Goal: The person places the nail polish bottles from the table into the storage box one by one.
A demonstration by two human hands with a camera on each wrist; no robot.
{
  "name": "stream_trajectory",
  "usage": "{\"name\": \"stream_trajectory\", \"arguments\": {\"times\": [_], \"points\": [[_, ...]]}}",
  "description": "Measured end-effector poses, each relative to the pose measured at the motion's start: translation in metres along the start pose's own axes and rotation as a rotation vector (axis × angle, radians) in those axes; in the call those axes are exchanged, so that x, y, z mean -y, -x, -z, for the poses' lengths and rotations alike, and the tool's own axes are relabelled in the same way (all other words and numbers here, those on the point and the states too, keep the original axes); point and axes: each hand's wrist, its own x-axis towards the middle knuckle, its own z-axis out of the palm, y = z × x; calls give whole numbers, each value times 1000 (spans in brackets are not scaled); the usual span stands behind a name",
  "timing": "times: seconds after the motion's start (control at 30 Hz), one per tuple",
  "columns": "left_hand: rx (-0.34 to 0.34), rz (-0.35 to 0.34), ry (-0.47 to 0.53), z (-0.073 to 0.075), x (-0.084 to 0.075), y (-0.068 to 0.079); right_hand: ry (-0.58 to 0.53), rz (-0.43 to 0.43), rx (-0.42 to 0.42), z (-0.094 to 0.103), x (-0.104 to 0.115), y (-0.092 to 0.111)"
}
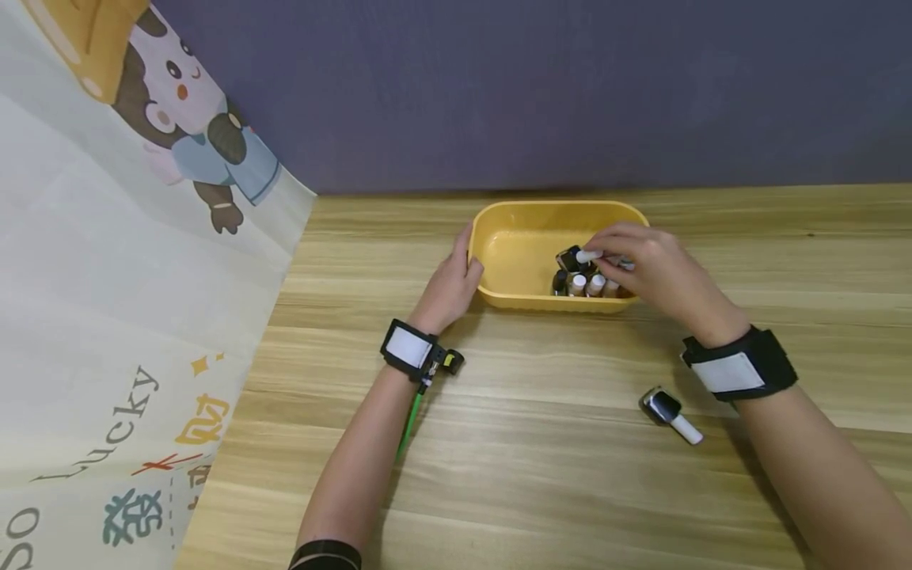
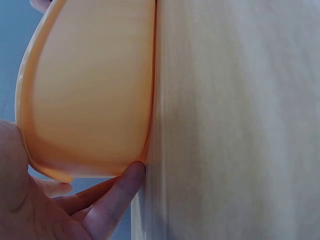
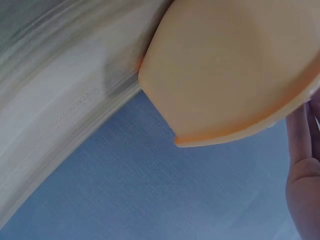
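Note:
A yellow plastic basket (image 1: 513,261) sits on the wooden table, with small bottles in its right half. My left hand (image 1: 450,279) holds the basket's left end; in the left wrist view its fingertips (image 2: 131,175) press at the wall's lower edge. Over the right end, my right hand (image 1: 644,257) pinches the white cap of a dark nail polish bottle (image 1: 569,259), which is tilted above the others. Several bottles with white caps (image 1: 596,283) and a black-capped one (image 1: 560,281) stand along the near wall. In the right wrist view the basket wall (image 3: 230,70) hides most of the fingers.
Another dark nail polish bottle (image 1: 661,405) with a white cap lies on the table (image 1: 527,443), near the right wrist. A dark blue-grey wall (image 1: 541,95) rises behind the basket. At left hangs a white printed cloth (image 1: 85,261). Both wrists wear black straps.

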Motion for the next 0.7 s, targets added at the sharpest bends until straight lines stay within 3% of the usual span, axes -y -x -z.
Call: {"name": "stream_trajectory", "arguments": {"times": [0.7], "points": [[9,2,1,1,-1,2,44,-2,43,-8,0,1]]}}
